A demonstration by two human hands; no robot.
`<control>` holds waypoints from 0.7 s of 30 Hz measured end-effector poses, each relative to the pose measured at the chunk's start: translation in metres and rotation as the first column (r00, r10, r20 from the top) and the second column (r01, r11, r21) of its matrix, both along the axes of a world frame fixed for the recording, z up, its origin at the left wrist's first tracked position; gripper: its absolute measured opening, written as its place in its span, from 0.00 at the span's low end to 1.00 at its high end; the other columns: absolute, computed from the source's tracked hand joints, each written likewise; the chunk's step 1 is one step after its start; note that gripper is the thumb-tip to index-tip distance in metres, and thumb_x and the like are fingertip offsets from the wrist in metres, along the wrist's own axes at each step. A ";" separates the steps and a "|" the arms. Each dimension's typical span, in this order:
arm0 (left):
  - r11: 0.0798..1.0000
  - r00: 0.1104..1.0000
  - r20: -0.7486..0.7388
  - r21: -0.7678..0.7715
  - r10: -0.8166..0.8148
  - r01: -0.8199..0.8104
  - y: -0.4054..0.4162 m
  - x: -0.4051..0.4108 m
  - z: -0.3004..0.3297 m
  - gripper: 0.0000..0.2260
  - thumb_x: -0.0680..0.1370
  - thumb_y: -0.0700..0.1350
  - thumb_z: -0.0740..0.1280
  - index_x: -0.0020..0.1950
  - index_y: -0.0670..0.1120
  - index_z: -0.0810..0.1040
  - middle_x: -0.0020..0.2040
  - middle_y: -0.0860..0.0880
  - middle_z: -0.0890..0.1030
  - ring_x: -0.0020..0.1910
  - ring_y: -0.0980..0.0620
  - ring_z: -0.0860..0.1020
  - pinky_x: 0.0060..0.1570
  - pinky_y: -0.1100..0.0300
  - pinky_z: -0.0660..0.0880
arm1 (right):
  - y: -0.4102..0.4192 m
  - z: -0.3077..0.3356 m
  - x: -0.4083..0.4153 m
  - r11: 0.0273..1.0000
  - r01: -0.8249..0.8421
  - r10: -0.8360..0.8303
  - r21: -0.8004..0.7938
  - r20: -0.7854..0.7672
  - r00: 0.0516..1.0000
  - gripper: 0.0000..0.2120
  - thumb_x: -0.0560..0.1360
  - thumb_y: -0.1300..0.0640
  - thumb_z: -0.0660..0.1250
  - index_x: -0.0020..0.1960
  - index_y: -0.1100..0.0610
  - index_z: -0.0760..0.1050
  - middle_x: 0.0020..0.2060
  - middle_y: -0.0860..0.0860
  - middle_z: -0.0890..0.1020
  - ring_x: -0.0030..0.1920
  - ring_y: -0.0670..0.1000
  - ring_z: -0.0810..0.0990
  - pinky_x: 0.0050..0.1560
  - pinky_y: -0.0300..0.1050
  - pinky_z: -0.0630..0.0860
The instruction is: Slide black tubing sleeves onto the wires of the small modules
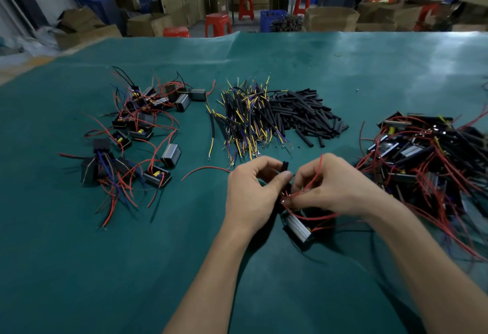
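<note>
My left hand pinches a short black tubing sleeve that sticks up between thumb and fingers. Right beside it, my right hand pinches thin red wires that run down to a small grey module lying on the green mat below both hands. One red wire trails left from under my left hand. A heap of loose black sleeves lies farther back at centre.
On the left sits a cluster of modules with red and blue wires. A pile of yellow-and-blue sleeved leads lies beside the sleeves. A tangled heap of modules fills the right. The green mat ends at the far table edge.
</note>
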State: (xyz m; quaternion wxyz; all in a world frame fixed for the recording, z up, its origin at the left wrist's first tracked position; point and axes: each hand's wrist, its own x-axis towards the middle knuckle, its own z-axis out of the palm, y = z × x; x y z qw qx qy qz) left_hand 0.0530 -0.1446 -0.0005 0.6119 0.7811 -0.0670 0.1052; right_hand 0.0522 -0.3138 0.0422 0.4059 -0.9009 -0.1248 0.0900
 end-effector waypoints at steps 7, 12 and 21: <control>1.000 1.000 -0.003 -0.017 0.024 -0.025 -0.001 0.001 -0.001 0.03 0.73 0.40 0.77 0.46 0.45 0.86 0.40 0.50 0.86 0.37 0.57 0.79 0.45 0.60 0.78 | 0.011 0.003 -0.003 0.991 0.081 -0.070 -0.104 0.101 0.992 0.08 0.65 0.58 0.74 0.28 0.53 0.80 0.20 0.44 0.73 0.23 0.42 0.68 0.28 0.33 0.64; 0.995 0.997 -0.022 -0.059 0.075 -0.077 -0.001 0.003 -0.002 0.04 0.74 0.41 0.77 0.47 0.45 0.87 0.42 0.52 0.86 0.39 0.59 0.80 0.49 0.58 0.79 | 0.014 0.001 -0.003 0.986 0.126 -0.104 -0.113 0.187 0.977 0.06 0.65 0.57 0.75 0.30 0.56 0.81 0.18 0.43 0.73 0.22 0.42 0.70 0.28 0.33 0.66; 0.989 0.990 0.010 -0.036 0.144 -0.143 0.000 0.003 -0.002 0.05 0.73 0.41 0.77 0.48 0.45 0.87 0.44 0.53 0.85 0.43 0.58 0.82 0.50 0.61 0.77 | 0.018 -0.007 -0.001 0.978 0.174 -0.140 -0.116 0.255 0.957 0.09 0.64 0.57 0.74 0.28 0.53 0.79 0.19 0.42 0.76 0.22 0.41 0.73 0.29 0.32 0.69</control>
